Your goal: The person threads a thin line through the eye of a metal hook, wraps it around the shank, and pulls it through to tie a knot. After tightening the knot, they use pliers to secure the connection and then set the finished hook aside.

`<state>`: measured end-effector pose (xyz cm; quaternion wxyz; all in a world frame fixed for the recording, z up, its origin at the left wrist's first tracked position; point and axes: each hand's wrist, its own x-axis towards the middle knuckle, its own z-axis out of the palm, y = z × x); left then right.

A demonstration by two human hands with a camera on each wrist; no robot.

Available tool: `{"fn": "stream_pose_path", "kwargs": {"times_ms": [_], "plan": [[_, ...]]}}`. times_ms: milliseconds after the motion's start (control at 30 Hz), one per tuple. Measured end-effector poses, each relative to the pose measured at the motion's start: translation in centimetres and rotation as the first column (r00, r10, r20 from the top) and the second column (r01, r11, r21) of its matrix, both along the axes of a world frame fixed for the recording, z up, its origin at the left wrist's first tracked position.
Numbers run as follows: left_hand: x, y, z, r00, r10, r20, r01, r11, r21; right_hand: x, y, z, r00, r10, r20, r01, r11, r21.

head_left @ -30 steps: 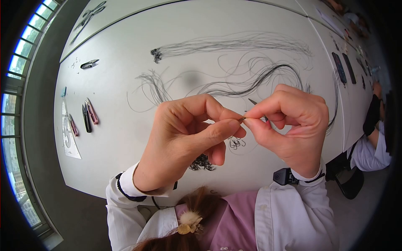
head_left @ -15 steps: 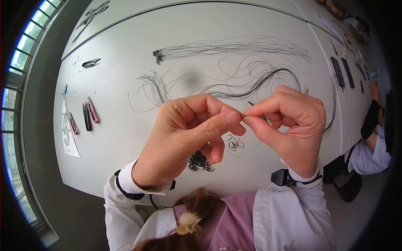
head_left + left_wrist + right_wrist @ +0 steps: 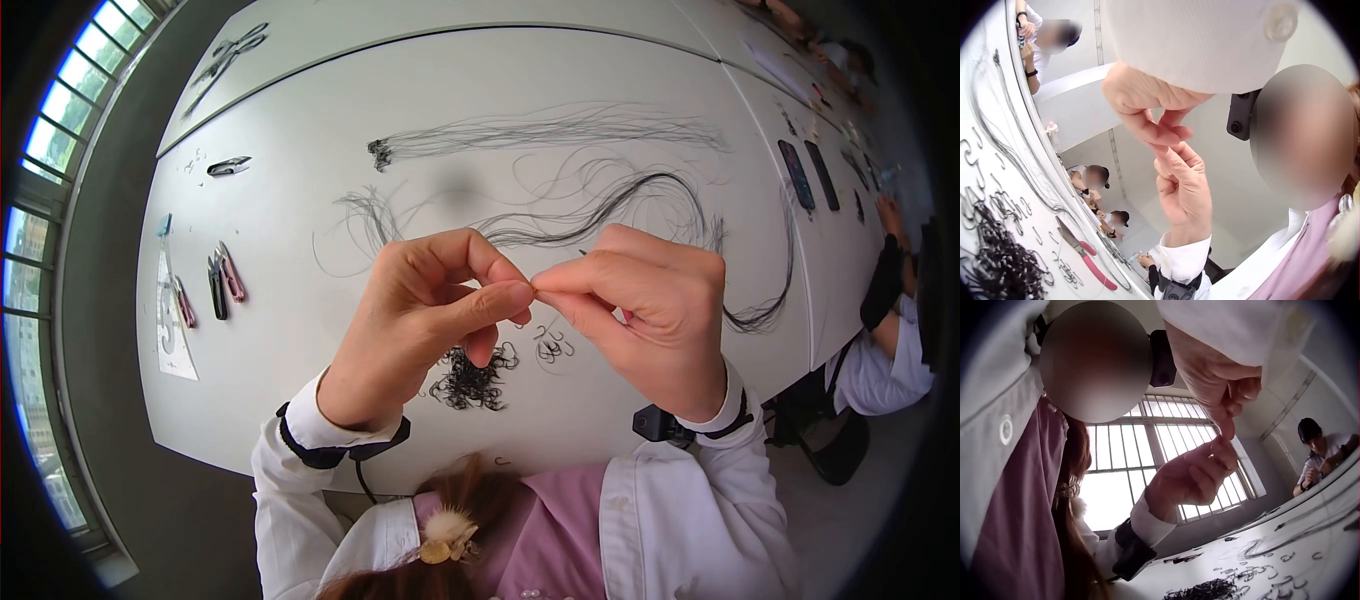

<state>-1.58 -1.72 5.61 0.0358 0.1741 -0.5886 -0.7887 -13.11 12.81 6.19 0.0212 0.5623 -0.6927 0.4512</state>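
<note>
My left hand and right hand meet fingertip to fingertip above the white table, thumb and forefinger pinched on each side. Between them is a tiny thin piece, nearly all hidden by the fingertips; I cannot tell its kind. Below the hands lies a dense pile of black fish hooks, with a few loose hooks to its right. In the left wrist view, pliers with red handles lie beside the hooks; from the head, my right hand covers most of them.
Beyond the hands stretch a wavy bundle of dark line and a straighter bundle. At left lie black snips, pink snips, a triangular ruler and, farther back, scissors. Phones and other people are at right.
Both hands have shifted left and slightly down in the head view, still pinching at the same meeting point. More of the hook pile shows beneath them, and the right hand looks flatter.
</note>
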Motion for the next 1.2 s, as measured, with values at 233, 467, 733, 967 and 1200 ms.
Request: {"fn": "stream_pose_path", "kwargs": {"times_ms": [233,467,733,967,1200], "plan": [[1.5,0.5,0.8,0.999,0.036,0.032,-0.038,0.997,0.061,0.7,0.1,0.4,0.998,-0.008,0.056,0.008,1.000,-0.008],[1.9,0.5,1.0,0.999,0.051,0.019,-0.052,0.993,0.108,0.7,0.3,0.9,0.971,0.010,0.239,-0.018,0.999,0.034],[1.9,0.8,1.0,0.997,0.080,-0.002,-0.079,0.991,0.104,0.7,0.2,0.6,0.950,0.006,0.314,-0.024,0.998,0.055],[1.9,1.0,1.2,0.997,0.078,0.020,-0.080,0.989,0.127,0.6,0.4,0.7,0.973,-0.005,0.230,-0.017,0.995,0.093],[2.0,1.4,1.1,0.994,0.103,-0.039,-0.102,0.994,0.031,0.7,0.4,0.8,0.980,-0.010,0.198,-0.011,0.994,0.105]]}}
